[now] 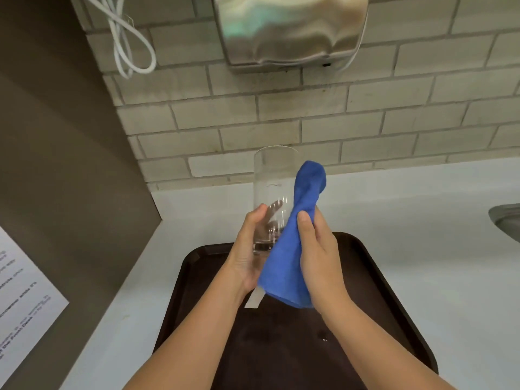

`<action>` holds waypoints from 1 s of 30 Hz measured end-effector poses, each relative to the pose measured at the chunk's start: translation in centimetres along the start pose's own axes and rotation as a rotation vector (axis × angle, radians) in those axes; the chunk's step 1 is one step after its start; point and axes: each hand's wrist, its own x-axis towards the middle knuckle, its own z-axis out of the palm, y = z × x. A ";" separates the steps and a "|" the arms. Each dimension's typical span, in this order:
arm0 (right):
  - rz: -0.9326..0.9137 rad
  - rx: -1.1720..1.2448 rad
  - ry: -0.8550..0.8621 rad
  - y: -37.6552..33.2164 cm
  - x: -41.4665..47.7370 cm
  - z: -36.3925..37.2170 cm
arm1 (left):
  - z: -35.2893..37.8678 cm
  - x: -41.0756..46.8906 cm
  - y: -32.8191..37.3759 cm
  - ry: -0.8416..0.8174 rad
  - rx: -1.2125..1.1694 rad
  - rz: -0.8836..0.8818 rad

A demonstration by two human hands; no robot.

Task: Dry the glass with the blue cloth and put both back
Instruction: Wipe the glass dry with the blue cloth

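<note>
Here the white desk (pixel 422 249) runs along the tiled wall, and the brown tray (pixel 394 305) lies at its near edge, close to the left corner. I judge the tray is there to catch drips, and it is probably the place where both things go back.

Above the far edge of the tray I hold the blue cloth (pixel 284 263) and the glass (pixel 274 178), both in the air. My right grip (pixel 320 249) is closed around the middle of the cloth, with the thumb pressing on it. The upper end is bunched into a round tip beside the rim of the glass, outside it, I think so that it can be pushed inside. My left grip (pixel 247 249) is curled around the lower part of the glass and holds it with the mouth upward, so the opening is free for the cloth.

The white tag (pixel 254 298) of the cloth hangs below. One small drop (pixel 323 339) lies on the tray beside my right forearm.
</note>
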 end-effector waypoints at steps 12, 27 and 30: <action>-0.252 -0.271 -0.050 -0.9 -0.1 1.2 | 0.8 -0.9 0.7 0.116 0.378 0.226; 0.101 0.197 -0.086 -2.5 4.2 0.4 | 0.1 -0.8 0.7 -0.060 -0.079 0.084; 0.111 0.267 -0.055 -1.1 3.1 0.1 | 0.0 -0.8 0.6 0.021 0.047 0.039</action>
